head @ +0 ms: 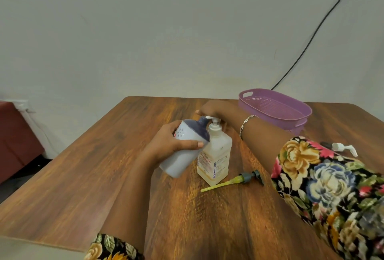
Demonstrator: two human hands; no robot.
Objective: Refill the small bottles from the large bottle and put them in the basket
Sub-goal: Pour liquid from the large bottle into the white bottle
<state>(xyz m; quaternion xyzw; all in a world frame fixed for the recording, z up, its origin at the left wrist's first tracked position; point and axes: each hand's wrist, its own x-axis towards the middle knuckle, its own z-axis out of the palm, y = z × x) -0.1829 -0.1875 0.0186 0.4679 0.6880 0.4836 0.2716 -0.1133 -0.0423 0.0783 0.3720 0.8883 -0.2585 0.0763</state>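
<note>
Wood-grain table (pixel 124 176) is carrying the work, and the refilling step is under way. The large bottle (pixel 216 155) is standing upright near the middle. The right hand (pixel 214 109) is lying over its pump head, fingers reaching flat across rather than wrapping, apparently pressing down.

The left hand (pixel 172 143) is gripping the small bottle (pixel 182 155) round its body, thumb along the near side. It is holding the bottle off the table at the large bottle's 9 o'clock. The small bottle is leaning toward 1 o'clock, so its dark neck is meeting the spout. Whether liquid is flowing cannot be told; that spot is blurred.

The basket (pixel 270 110) is waiting at 2 o'clock, well apart from both bottles. A yellow-stemmed pump (pixel 234 180) is lying loose at 5 o'clock, just beside the large bottle's base. A white pump (pixel 342 148) is lying at 3 o'clock, near the right sleeve.

Judging from this, the task is in an early phase: the small bottle is being filled and is not yet closed. The next move is likely calling for steady strokes with the neck kept under the spout, since a slip would spill onto the wood. After that, the bottle needs righting, and probably one of the loose pumps screwed on, before going to the basket.
</note>
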